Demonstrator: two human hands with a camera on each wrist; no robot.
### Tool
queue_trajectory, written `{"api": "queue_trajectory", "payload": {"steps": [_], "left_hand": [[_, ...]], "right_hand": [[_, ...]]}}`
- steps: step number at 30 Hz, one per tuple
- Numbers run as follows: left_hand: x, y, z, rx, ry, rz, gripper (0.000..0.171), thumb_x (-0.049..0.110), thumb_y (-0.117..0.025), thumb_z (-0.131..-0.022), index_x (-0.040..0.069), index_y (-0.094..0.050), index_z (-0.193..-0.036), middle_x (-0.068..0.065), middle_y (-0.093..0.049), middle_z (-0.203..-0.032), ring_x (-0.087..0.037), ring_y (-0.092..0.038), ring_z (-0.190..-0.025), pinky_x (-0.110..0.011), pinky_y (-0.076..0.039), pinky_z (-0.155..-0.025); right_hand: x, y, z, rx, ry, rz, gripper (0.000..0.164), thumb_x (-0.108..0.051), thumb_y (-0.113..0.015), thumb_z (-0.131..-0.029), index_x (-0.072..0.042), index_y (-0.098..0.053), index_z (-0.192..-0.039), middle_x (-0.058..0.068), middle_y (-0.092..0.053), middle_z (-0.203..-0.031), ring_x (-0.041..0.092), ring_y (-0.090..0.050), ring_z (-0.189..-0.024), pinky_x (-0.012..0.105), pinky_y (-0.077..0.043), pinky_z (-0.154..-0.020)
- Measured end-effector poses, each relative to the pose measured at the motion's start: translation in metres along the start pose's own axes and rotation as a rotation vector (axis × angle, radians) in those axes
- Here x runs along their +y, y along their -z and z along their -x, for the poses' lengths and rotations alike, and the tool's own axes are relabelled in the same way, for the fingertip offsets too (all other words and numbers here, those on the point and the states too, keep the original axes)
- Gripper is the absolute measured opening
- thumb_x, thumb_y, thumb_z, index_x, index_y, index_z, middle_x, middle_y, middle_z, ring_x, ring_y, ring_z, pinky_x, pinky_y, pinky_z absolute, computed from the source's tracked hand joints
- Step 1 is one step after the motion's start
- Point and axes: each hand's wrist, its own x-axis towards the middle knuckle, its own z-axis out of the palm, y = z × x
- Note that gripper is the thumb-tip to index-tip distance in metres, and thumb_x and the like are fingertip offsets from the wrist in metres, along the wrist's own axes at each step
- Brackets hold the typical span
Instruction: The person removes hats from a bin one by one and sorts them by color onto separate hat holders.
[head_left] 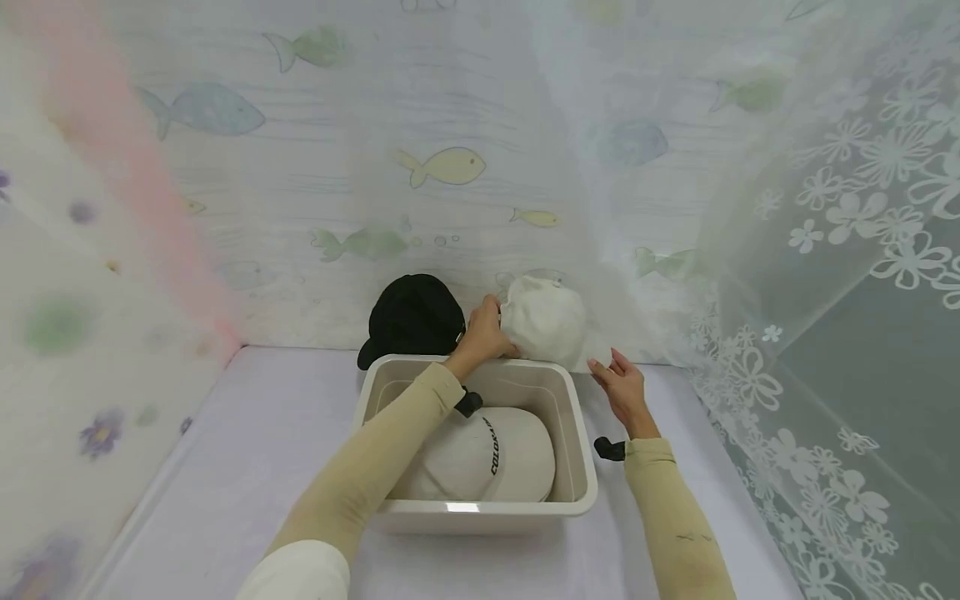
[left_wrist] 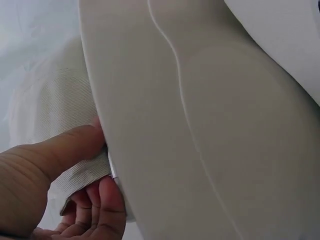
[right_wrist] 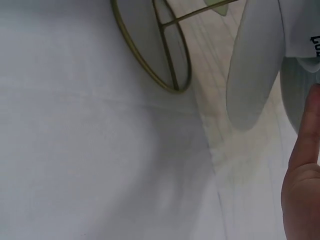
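Observation:
My left hand grips the near-left edge of a white cap behind the bin. In the left wrist view the left hand has its thumb outside the ribbed cream cloth and its fingers curled under the edge. My right hand is just right of this cap, thumb and fingers apart. In the right wrist view a straight finger of the right hand reaches toward a white brim-like shape; contact is unclear. A pale cap with dark lettering lies inside the beige bin.
A black cap stands left of the left hand, behind the bin. The white-covered table meets a fish-patterned curtain at the back. A brass-coloured wire frame shows in the right wrist view.

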Motion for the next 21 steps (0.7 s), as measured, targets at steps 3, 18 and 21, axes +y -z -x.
{"api": "queue_trajectory", "payload": {"steps": [3, 18, 21], "left_hand": [[-0.002, 0.008, -0.004, -0.088, 0.038, 0.018, 0.069, 0.007, -0.093, -0.069, -0.001, -0.045, -0.118, -0.022, -0.057, -0.118, -0.033, -0.057, -0.104, -0.041, -0.053, -0.089], [0.005, 0.027, -0.011, -0.037, 0.425, 0.604, 0.036, 0.018, -0.053, -0.106, -0.011, -0.063, -0.125, -0.006, -0.062, -0.081, -0.012, -0.061, -0.069, -0.022, -0.056, -0.068], [0.004, 0.026, -0.006, 0.040, 0.400, 0.482, 0.033, 0.014, -0.057, -0.103, -0.014, -0.064, -0.119, -0.012, -0.066, -0.088, -0.015, -0.062, -0.071, -0.022, -0.054, -0.063]], "right_hand": [[0.002, 0.000, -0.001, -0.021, -0.018, 0.009, 0.076, 0.008, -0.064, -0.095, 0.007, -0.021, -0.158, 0.032, -0.029, -0.157, -0.001, -0.066, -0.092, 0.016, -0.056, -0.089], [-0.018, -0.010, 0.005, 0.020, -0.142, 0.031, 0.057, -0.015, -0.049, -0.108, 0.007, -0.028, -0.156, 0.019, -0.036, -0.155, 0.019, -0.051, -0.130, 0.030, -0.042, -0.114], [-0.021, -0.013, 0.006, 0.037, -0.154, 0.077, 0.056, -0.013, -0.052, -0.106, 0.009, -0.033, -0.154, 0.017, -0.048, -0.146, 0.017, -0.057, -0.124, 0.026, -0.050, -0.106]]}}
